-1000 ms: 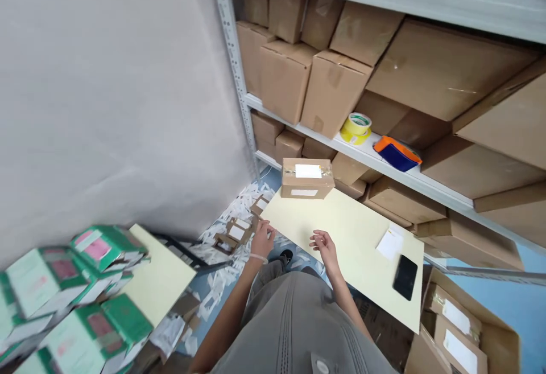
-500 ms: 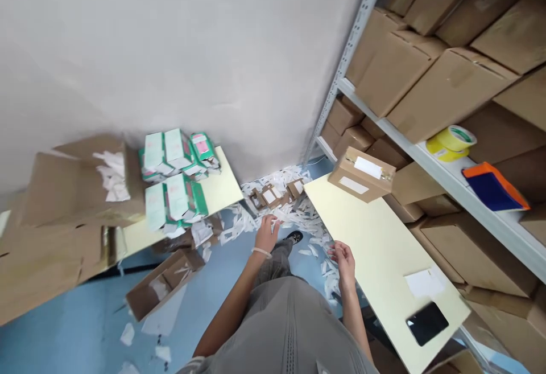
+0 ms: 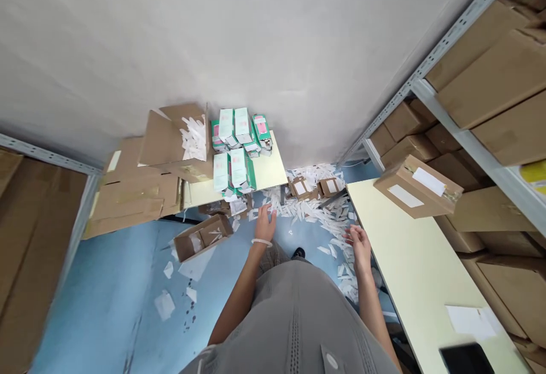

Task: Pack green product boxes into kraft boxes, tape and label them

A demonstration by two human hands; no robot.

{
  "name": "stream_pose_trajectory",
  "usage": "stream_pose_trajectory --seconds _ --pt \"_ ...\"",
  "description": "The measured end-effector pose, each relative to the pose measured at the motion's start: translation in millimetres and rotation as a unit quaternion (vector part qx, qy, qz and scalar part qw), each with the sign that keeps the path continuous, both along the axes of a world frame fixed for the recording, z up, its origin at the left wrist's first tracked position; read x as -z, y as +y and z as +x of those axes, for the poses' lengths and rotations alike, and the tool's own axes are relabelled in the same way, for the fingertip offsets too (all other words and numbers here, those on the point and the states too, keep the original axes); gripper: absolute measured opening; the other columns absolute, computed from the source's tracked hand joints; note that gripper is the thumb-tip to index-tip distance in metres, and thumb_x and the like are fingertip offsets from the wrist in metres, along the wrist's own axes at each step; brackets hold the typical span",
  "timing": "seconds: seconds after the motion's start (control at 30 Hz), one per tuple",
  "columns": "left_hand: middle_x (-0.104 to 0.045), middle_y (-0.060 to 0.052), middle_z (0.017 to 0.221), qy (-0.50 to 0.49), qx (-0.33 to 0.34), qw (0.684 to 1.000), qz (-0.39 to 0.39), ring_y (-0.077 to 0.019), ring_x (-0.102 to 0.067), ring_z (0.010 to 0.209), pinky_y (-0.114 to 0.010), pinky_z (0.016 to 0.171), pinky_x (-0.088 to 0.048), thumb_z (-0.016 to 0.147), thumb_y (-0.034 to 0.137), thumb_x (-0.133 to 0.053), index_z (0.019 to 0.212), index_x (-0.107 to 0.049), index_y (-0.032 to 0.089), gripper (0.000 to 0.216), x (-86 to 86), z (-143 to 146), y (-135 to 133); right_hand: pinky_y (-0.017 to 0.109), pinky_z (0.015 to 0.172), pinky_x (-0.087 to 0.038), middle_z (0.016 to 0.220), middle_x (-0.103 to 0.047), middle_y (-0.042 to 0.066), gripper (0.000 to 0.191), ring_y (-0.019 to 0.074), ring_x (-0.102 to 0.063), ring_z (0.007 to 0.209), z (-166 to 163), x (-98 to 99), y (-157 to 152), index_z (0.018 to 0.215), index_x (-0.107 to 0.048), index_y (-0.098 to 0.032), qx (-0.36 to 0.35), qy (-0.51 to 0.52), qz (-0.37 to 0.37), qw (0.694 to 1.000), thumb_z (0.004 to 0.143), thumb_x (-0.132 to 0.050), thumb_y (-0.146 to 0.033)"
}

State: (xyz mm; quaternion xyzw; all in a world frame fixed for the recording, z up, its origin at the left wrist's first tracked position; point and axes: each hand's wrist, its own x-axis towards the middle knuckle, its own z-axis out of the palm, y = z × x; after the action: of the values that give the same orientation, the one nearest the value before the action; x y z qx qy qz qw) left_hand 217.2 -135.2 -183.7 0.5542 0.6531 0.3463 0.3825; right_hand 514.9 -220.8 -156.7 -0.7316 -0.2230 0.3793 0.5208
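My left hand (image 3: 265,224) hangs in front of my body with its fingers apart and nothing in it; a pale bracelet (image 3: 261,242) circles the wrist. Near the edge of the right-hand table (image 3: 409,266) is my right hand (image 3: 359,245), fingers loosely spread and holding nothing. On that table stands a taped cardboard box (image 3: 418,187) with white labels. Several white and green cartons (image 3: 236,146) are grouped on the left-hand table (image 3: 273,160). Beside them an open cardboard box (image 3: 170,143) contains white gloves or glove-like pieces (image 3: 194,138).
White paper strips (image 3: 319,214) litter the blue floor, with an open box (image 3: 203,237) under the left table. Shelves of cardboard boxes (image 3: 490,55) line the right side. A black phone (image 3: 467,358) and a white sheet (image 3: 469,321) lie on the right table.
My view has turned left, so the tables and shelves sit further right and a left-hand shelf shows. Both hands stay empty before my body.
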Motion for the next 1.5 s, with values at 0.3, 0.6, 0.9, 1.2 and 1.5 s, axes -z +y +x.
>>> stream_pose_trajectory --seconds 0.3,0.6,0.9,1.2,1.5 --pt "-0.06 -0.013 0.118 -0.018 -0.031 0.999 0.008 -0.0211 -0.065 0.097 -0.041 0.093 -0.05 0.09 0.035 -0.048 0.114 -0.056 0.02 0.029 15.0 -133.0 45.2 0.035 0.075 -0.051 0.097 -0.065 0.009 0.046 0.0209 -0.065 0.08 -217.0 9.6 169.5 0.11 -0.054 -0.017 -0.312 -0.109 0.005 0.944 0.081 -0.053 -0.053" --pt "-0.064 -0.014 0.114 -0.029 -0.037 0.999 -0.021 -0.0239 -0.064 0.105 -0.042 0.092 -0.051 0.089 0.033 -0.047 0.107 -0.058 0.018 0.026 40.9 -221.4 71.6 0.043 0.097 -0.039 0.137 -0.044 0.022 0.08 0.0355 -0.052 0.12 -386.1 32.3 260.1 0.148 -0.02 -0.013 -0.397 -0.378 -0.178 0.817 0.084 -0.059 -0.039" --pt "-0.066 -0.012 0.114 -0.079 -0.017 0.996 -0.046 -0.0198 -0.068 0.094 -0.037 0.086 -0.054 0.09 0.034 -0.049 0.11 -0.057 0.02 0.026 43.5 -223.0 90.6 0.037 0.085 -0.046 0.128 -0.05 0.019 0.08 0.0318 -0.059 0.112 -391.8 48.1 272.5 0.141 -0.021 -0.015 -0.328 -0.38 -0.256 0.826 0.079 -0.063 -0.043" --pt "-0.066 -0.012 0.115 -0.086 0.01 0.993 -0.076 -0.0188 -0.069 0.088 -0.036 0.084 -0.054 0.091 0.041 -0.048 0.111 -0.055 0.019 0.031 42.8 -229.7 98.7 0.037 0.08 -0.048 0.118 -0.058 0.016 0.059 0.0302 -0.065 0.102 -390.0 41.0 279.5 0.118 -0.037 -0.016 -0.312 -0.364 -0.269 0.835 0.075 -0.067 -0.042" --pt "-0.066 -0.012 0.114 -0.107 0.066 0.988 -0.092 -0.0199 -0.07 0.084 -0.04 0.086 -0.054 0.092 0.045 -0.047 0.114 -0.053 0.021 0.034 15.5 -212.1 119.1 0.036 0.079 -0.051 0.104 -0.068 0.006 0.059 0.0264 -0.066 0.099 -330.9 13.8 244.2 0.116 -0.049 -0.022 -0.235 -0.173 -0.184 0.939 0.067 -0.072 -0.046"
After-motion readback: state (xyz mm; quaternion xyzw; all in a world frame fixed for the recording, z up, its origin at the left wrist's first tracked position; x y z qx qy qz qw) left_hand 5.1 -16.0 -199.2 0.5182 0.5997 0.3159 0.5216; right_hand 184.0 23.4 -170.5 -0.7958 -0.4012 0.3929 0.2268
